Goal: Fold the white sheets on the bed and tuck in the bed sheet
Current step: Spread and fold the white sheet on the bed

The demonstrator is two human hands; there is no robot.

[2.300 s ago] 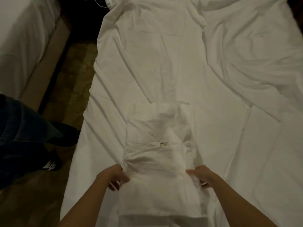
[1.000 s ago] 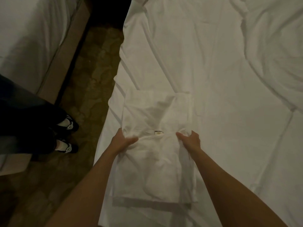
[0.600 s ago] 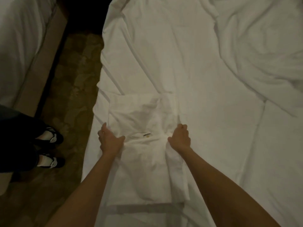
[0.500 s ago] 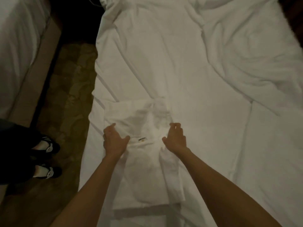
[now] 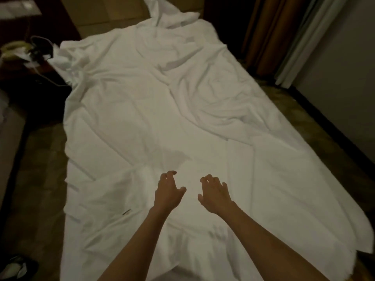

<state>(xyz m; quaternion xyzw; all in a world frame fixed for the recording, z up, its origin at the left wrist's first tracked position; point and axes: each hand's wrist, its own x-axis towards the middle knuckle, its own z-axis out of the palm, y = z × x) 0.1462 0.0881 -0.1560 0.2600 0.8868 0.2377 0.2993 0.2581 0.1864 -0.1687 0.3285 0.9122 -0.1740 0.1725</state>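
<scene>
- Both your hands have let go of the folded sheet (image 5: 105, 201) since half a second ago; it now lies flat, just left of your left hand (image 5: 167, 192).
- Your left fingers (image 5: 169, 175) and right fingers (image 5: 211, 180) are loosely curled, apart, holding nothing above the bed sheet (image 5: 142, 118).
- Beyond your right hand (image 5: 216, 194), further up and right, the crumpled sheet (image 5: 219, 94) runs lengthwise up the bed; your right hand is nearer, so reach there first.
</scene>
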